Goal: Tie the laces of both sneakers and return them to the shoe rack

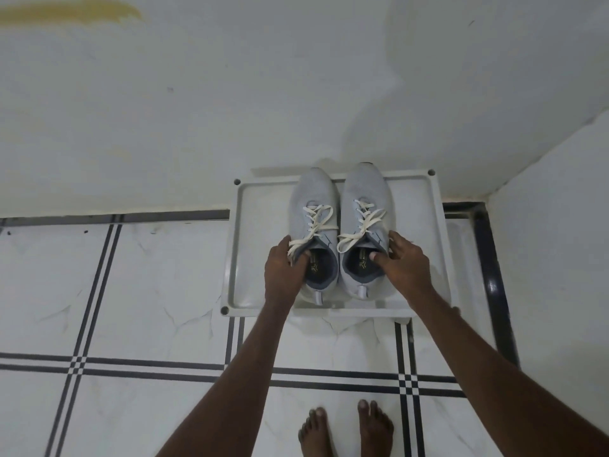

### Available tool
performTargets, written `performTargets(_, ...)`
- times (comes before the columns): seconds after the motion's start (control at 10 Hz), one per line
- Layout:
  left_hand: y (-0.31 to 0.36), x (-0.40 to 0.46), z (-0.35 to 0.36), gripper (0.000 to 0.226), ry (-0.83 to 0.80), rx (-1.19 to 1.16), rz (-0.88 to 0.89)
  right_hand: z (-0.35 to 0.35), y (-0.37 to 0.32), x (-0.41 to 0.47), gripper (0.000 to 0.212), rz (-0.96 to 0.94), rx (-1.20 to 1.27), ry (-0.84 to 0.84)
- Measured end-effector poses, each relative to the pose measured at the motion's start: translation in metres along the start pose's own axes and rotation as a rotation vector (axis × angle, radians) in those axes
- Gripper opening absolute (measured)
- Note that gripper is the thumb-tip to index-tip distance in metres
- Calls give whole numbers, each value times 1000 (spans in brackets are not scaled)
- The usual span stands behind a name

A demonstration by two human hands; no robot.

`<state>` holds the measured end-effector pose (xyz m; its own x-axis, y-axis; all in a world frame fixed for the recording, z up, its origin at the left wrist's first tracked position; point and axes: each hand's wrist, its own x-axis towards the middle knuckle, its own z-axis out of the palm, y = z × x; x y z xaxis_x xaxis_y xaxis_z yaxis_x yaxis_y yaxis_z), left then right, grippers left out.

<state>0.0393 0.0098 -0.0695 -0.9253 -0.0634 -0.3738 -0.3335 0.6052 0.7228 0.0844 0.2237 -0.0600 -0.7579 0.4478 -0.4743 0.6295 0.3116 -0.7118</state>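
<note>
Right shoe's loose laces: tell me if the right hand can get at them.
Probably yes. The right hand already grips the right shoe at its collar, and the laces lie uncovered just beyond its thumb.

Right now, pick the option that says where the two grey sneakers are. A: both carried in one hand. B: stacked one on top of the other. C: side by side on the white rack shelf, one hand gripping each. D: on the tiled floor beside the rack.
C: the left sneaker and right sneaker sit side by side on the white rack shelf, the left hand and right hand each gripping a collar.
</note>
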Motion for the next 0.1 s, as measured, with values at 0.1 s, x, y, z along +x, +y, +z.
performTargets(0.1, 9, -7, -14, 60, 47, -2, 23, -6, -14, -14, 55, -58, -111, 87)
